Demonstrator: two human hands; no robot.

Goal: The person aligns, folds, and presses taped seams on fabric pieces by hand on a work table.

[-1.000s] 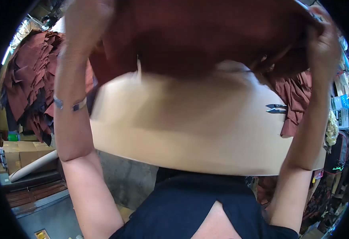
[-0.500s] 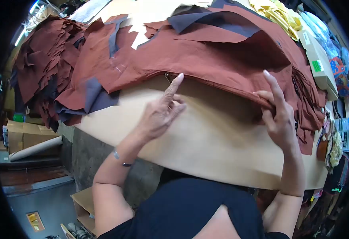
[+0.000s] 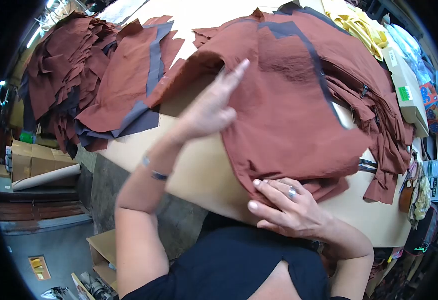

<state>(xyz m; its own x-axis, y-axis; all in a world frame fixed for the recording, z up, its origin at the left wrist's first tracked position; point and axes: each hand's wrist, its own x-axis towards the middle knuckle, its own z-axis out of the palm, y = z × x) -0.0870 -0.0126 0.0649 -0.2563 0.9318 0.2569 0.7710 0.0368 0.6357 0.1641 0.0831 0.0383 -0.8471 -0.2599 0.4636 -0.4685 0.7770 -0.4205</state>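
A rust-red garment piece (image 3: 284, 120) with dark navy edges spreads over the pale table (image 3: 199, 172). At its near edge, my right hand (image 3: 294, 210) grips the folded fabric, a ring showing on one finger. My left hand (image 3: 211, 107) is smeared by motion at the fabric's left edge, its fingers stretched out and holding nothing visible. Left of it lies another rust-red panel (image 3: 124, 75) with navy strips, part of it overlapped.
Stacked rust-red cut pieces (image 3: 64, 65) rise at the far left. Bunched garments with zippers (image 3: 379, 115) lie to the right, beside dark-handled scissors or clips (image 3: 366, 165). Yellow cloth (image 3: 361, 30) and a white box (image 3: 404, 90) sit at the back right.
My right hand has pulled the fabric's edge down toward my body and left, turning the piece over the table. My left hand has moved slightly up and away. A zipper on the right now shows.
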